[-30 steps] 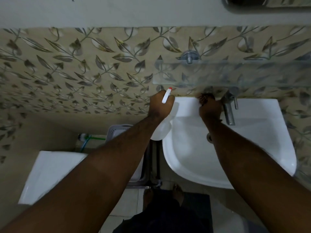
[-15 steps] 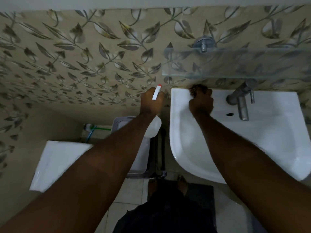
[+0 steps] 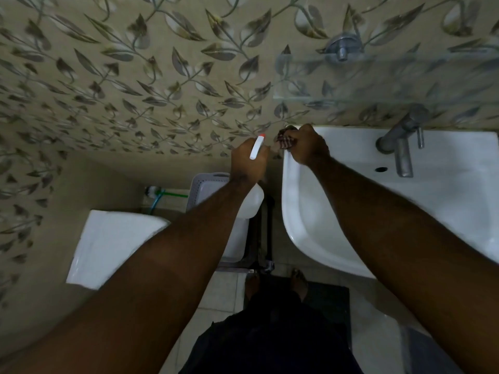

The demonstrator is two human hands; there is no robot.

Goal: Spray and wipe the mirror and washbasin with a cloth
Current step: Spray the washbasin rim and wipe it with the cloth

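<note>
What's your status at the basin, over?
Left hand shut on spray bottle, off the basin's side. Right hand shut on cloth, at washbasin back-left corner. Tap clear of hands.

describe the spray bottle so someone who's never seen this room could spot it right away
Find the white washbasin under the leaf-patterned wall. Just off its left rim, the left hand grips the spray bottle. It is the only pale translucent container here, with a white nozzle tipped red.
</note>
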